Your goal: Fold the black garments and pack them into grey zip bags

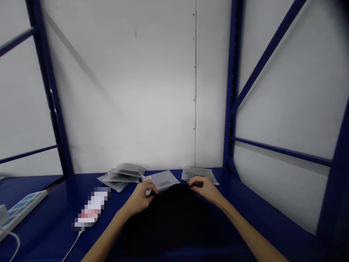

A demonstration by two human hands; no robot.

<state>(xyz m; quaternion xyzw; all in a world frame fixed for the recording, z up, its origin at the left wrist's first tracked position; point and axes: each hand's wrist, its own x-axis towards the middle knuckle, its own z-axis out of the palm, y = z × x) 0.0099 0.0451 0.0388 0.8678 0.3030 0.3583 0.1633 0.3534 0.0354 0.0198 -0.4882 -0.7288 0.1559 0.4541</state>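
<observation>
Matte black cloth [177, 218], spread flat, left hand [140, 200] and right hand [205, 189] pinching edge

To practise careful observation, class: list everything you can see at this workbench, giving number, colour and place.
cloth: one, black, middle of the table
pile of bags: several, exact count unclear, clear grey, behind the cloth to the left
middle bag: one, clear grey, just behind the cloth
right bag: one, clear grey, back right
power strip: one, white and blue, far left
blurred item: one, white and pink, left of the cloth
cable: one, white, below the blurred item
table: one, blue
frame: blue, both sides
wall: white, behind
left hand: at the cloth's far edge
right hand: at the cloth's far edge
</observation>
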